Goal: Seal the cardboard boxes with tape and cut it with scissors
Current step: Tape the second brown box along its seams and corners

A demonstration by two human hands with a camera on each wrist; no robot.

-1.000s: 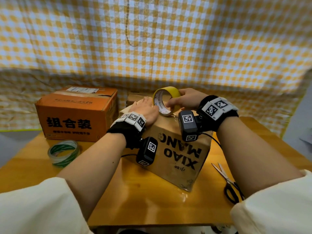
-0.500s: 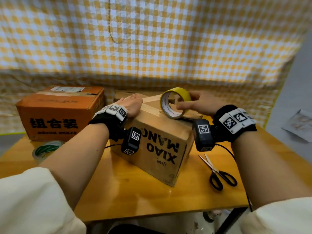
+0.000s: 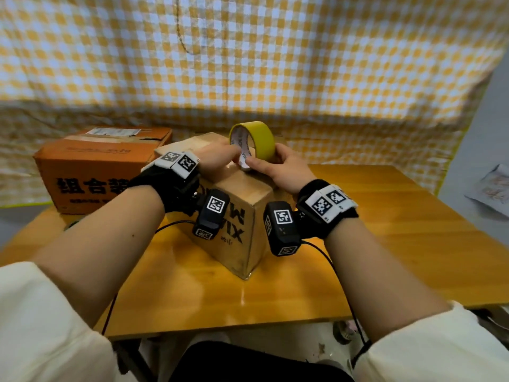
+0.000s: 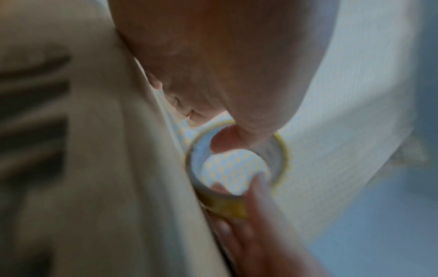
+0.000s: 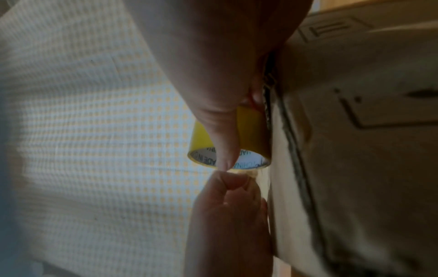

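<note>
Centre frame, atop the brown box [image 3: 242, 188]: right hand [image 3: 286, 172] clamped round yellow tape roll [image 3: 254, 142], held upright; left hand [image 3: 217, 161] pinching at its rim, likely freeing the end. Scissors unseen.

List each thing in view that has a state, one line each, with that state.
yellow tape roll: upright above the brown box, gripped by the right hand.
left hand: fingertips pinched at the roll's rim.
brown box: flaps closed, standing on the table.
orange box: closed, label on top.
</note>
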